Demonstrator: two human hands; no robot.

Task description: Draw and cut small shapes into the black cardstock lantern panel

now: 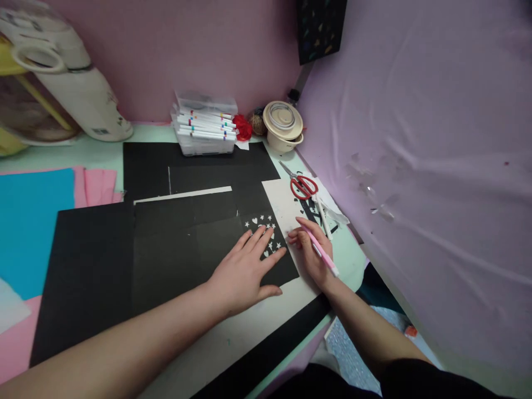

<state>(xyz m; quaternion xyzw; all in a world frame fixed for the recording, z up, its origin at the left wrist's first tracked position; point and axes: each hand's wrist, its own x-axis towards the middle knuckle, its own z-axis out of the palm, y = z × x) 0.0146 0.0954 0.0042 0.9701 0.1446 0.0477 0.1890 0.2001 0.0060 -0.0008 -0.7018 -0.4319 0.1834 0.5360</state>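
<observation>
Head view: the black sheet [183,249] lies flat on the table [349,260], and every place below is told from it. Near its right edge sits a cluster of white star and heart shapes [255,220], partly hidden under the fingers of the left hand [243,274]. That hand's grip is spread apart, clamped on nothing, the palm side laid down on the sheet. Just beyond the right edge, over pale paper [279,205], the right hand's grip is together, clamped on a slim pink tool [322,253]; whether that is a pen or a cutter I cannot tell, its tip being unclear.

The step in hand looks like steadying the sheet beside the cluster, with the tool held ready. A further shape would call for bringing the tip over the right edge and keeping the left fingers out of its path.

Room is tight right of the sheet: red-handled scissors [299,178] and a white-handled tool [323,217] lie there, with the table's edge close behind the right hand. Beyond the far edge stands a box of markers [208,130]. The sheet's own left part offers the freest space.
</observation>
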